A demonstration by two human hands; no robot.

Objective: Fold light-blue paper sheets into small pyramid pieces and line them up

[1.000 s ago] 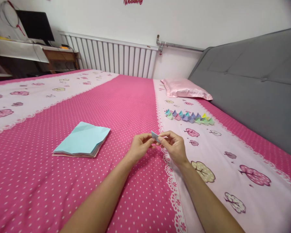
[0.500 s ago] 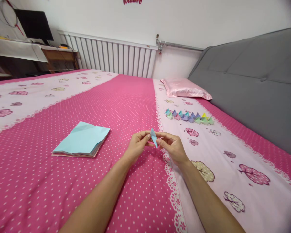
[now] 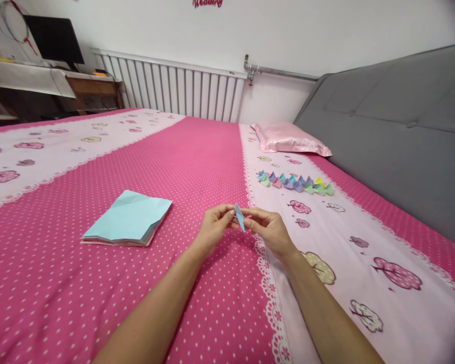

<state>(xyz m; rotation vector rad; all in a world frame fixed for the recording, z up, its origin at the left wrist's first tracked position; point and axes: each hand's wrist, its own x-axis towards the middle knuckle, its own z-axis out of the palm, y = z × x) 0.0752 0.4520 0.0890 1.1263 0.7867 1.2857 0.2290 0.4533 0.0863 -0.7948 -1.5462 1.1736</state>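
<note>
Between my two hands is a small folded piece of light blue paper (image 3: 239, 217), held up off the bed with a narrow face toward me. My left hand (image 3: 214, 222) pinches its left side between thumb and fingers. On its right side, the thumb and fingers of my right hand (image 3: 267, 227) are closed on it too. Fingers hide part of the folds. Left of my hands lies a stack of square paper (image 3: 129, 216) with a light blue sheet on top. Beyond my right hand, several small folded paper boats (image 3: 298, 183) stand in rows, in blue, purple, green, pink and yellow.
A pink dotted bedspread (image 3: 197, 167) with pale printed bands lies under everything. Farther off are a pink pillow (image 3: 290, 138), a grey padded headboard (image 3: 394, 106) on the right and a white radiator (image 3: 174, 86). A desk with a monitor (image 3: 54, 40) stands at the far left.
The folded blue paper has tilted slightly and looks narrower than before. Both hands keep hold of it in almost the same place.
</note>
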